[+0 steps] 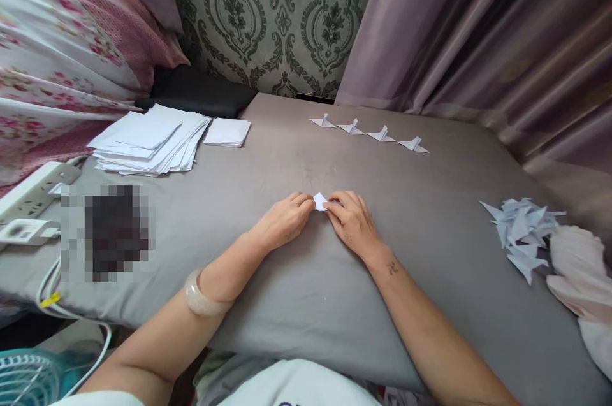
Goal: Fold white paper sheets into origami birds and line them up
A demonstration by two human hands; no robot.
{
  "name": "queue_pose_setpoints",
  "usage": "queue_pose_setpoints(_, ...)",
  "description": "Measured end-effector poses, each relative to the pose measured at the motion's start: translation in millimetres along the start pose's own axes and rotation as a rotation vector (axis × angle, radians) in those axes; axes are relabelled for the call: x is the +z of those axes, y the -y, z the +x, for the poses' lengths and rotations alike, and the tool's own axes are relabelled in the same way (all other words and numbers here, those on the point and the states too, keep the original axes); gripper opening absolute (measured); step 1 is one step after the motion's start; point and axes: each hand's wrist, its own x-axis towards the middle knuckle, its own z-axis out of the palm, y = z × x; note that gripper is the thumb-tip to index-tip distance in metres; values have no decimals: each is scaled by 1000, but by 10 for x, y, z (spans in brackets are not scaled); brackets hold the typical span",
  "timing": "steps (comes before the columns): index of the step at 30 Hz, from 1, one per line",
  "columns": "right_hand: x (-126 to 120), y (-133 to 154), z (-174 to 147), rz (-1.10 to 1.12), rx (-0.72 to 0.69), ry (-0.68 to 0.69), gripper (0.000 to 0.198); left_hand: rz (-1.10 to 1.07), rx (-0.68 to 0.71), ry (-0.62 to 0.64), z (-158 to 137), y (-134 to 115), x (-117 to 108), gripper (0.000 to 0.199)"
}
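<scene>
Between my two hands is a small folded piece of white paper (320, 202), low over the grey cloth. My left hand (290, 220) is closed on its left edge with thumb and fingers. From the other side my right hand (352, 221) pinches the right edge, fingers bent. Much of the paper is hidden behind the fingertips, so its full shape cannot be made out. Farther back, several folded paper birds (381, 134) stand in a slanting row.
A loose pile of paper birds (524, 227) lies at the right beside a pale cloth (576, 259). White paper sheets (148, 138) and a smaller paper stack (228, 132) sit back left. A power strip (36, 189) and a blue fan (31, 377) are at the left.
</scene>
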Motion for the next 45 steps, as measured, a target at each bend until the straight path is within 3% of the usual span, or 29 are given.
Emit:
queue_pose_setpoints(5,-44,83,-42,-37,-11,35,18,50,-30,-20,-18,-22,-16,24)
queue_pose_setpoints(11,-61,110,-76,69,223,11,38,66,-48,7,-38,-33,-23,32)
queue_pose_setpoints(16,-80,151,-88,66,175,78,14,19,-77,-11,-48,-19,-2,29)
queue_pose_setpoints(24,-65,225,-107,82,315,98,16,-189,-145,-32,-42,101,32,23)
queue_pose_setpoints(31,-42,249,-64,149,469,86,19,-417,-363,-86,13,163,57,20)
queue_pose_setpoints(45,-16,261,71,171,688,92,23,-367,-444,-112,77,108,106,16)
